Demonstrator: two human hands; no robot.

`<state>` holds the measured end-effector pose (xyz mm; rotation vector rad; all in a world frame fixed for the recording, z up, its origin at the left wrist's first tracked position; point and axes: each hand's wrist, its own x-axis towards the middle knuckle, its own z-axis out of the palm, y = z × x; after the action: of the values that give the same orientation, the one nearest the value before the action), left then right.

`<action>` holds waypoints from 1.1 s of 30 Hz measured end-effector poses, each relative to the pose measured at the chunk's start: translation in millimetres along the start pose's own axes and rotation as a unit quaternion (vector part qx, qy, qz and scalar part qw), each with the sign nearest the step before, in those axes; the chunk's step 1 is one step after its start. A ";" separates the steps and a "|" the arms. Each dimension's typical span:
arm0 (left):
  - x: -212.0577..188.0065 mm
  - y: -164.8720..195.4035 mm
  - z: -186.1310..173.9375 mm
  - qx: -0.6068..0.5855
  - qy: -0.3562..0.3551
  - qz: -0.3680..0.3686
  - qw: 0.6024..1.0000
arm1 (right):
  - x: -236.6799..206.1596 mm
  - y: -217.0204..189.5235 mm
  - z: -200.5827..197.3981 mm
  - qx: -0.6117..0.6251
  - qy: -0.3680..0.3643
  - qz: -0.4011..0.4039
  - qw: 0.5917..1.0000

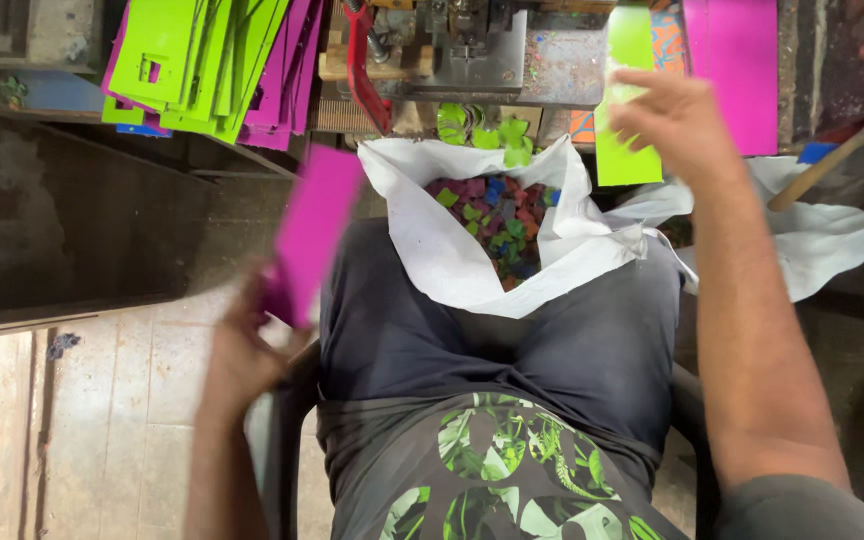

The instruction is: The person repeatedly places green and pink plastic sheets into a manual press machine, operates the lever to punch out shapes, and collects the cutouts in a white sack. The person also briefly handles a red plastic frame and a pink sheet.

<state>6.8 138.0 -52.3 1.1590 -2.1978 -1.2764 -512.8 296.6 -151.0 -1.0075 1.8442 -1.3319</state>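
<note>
Magenta sheet (310,232) gripped at its lower end by left hand (242,350), long axis upright at centre left; green sheet (624,100) pinched by right hand (674,120) at upper right, nearer the press (472,45)

A small workshop for punching coloured sheets, by every sign. At twelve o'clock, a worn metal press (472,45) on wooden blocks, its plate flecked with old paint. At eleven o'clock, a stack of green and magenta cut sheets (207,65), each with a small square hole. Just below the press, at the centre, a white sack (432,255) full of small punched scraps in many colours (green, purple, blue, red). More magenta sheets (732,70) at one o'clock. At nine o'clock, a dark, scuffed bench (72,230); at seven o'clock, a stained tile floor (102,420). At three o'clock, wooden tool handles (832,165) over white cloth.
</note>
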 end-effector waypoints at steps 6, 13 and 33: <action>136.4 -39.2 -107.2 0.237 0.116 0.103 0.959 | -1.5 71.7 -59.7 -0.303 0.213 -0.083 0.925; 235.2 -41.5 -88.7 0.301 0.166 -0.155 0.926 | -22.6 91.2 -52.0 -0.504 0.276 -0.003 0.818; 96.6 85.6 173.5 -0.013 0.033 0.254 0.967 | -46.7 58.1 -91.6 -0.063 0.203 -0.060 0.975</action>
<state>-203.0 180.5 -82.9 0.5564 -2.2188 -1.0223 -578.8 390.8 -178.1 -0.9772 2.2215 -1.6026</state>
